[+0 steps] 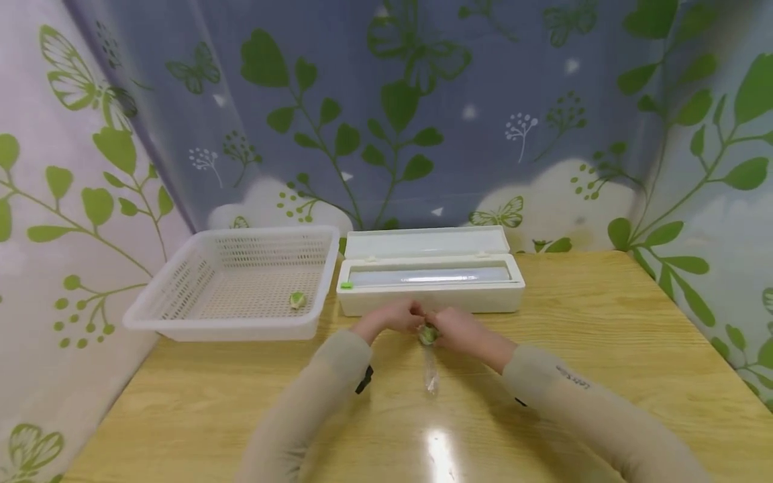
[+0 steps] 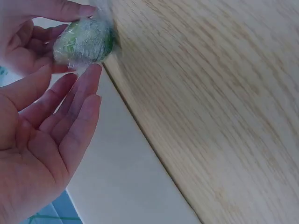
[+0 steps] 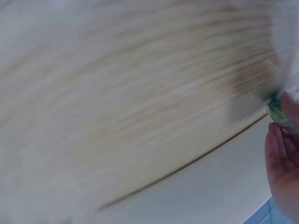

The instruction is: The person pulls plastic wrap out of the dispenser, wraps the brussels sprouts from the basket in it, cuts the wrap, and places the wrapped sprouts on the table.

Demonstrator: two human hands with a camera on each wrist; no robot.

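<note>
A small green Brussels sprout (image 1: pixel 428 334), wrapped in clear plastic film, is held just in front of the white box. In the left wrist view the film is crinkled tightly round the sprout (image 2: pixel 86 42). My right hand (image 1: pixel 465 330) pinches it between thumb and fingers; the right wrist view has that hand (image 3: pixel 285 158) at its right edge. My left hand (image 1: pixel 395 315) is close beside it, and in its own wrist view its fingers (image 2: pixel 84 114) are loosely extended just below the sprout. A loose tail of film (image 1: pixel 431 377) trails toward me.
A white cling-film dispenser box (image 1: pixel 431 302) stands behind the hands, lid (image 1: pixel 425 243) raised, with a film roll (image 1: pixel 423 276) inside and a green slider (image 1: pixel 347 285) at its left. Left of it, a white perforated basket (image 1: pixel 223 327) holds another sprout (image 1: pixel 297 300). All rest on a wooden table (image 1: pixel 604 335).
</note>
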